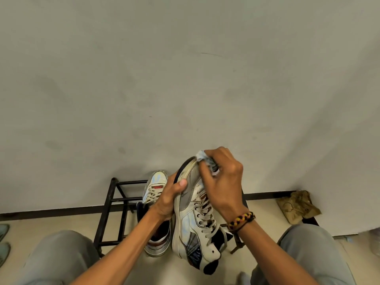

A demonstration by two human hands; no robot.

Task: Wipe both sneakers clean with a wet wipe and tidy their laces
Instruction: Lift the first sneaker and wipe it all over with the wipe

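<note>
- A plain grey-white wall (185,68) fills the upper two thirds of the frame, faintly smudged, with a thin dark scuff right of centre.
- A dark baseboard strip (51,211) runs along the wall's foot, from the left edge to behind the rack, and shows again at the right of the hands.
- Below it lies a pale cream floor (265,219), visible in the lower third between the person's knees.
- A black metal rack (112,204) of open bars stands against the wall at lower centre-left.
- The held sneaker (195,221), white with grey panels and a dark collar, is lifted at lower centre, toe up toward the wall, heel toward the person, its beige laces facing right.
- The left hand (167,199) grips this sneaker from the left side, fingers curled behind the sole and the thumb pressed on the grey toe panel.
- The right hand (223,181) has its fingers bunched around a wet wipe (202,156), a crumpled white wad, pressing it on the toe tip of the held sneaker.
- A braided bracelet (241,220) in black, yellow and red circles the right wrist.
- The second sneaker (154,192) sits on the rack just left of the held one, toe toward the wall, partly hidden by the left hand and forearm.
- A crumpled brown paper bag (297,206) lies on the floor by the wall at right.
- Grey trouser knees (59,256) fill both lower corners.
- Two pale green shoe tips (4,241) poke in at the lower left edge.
</note>
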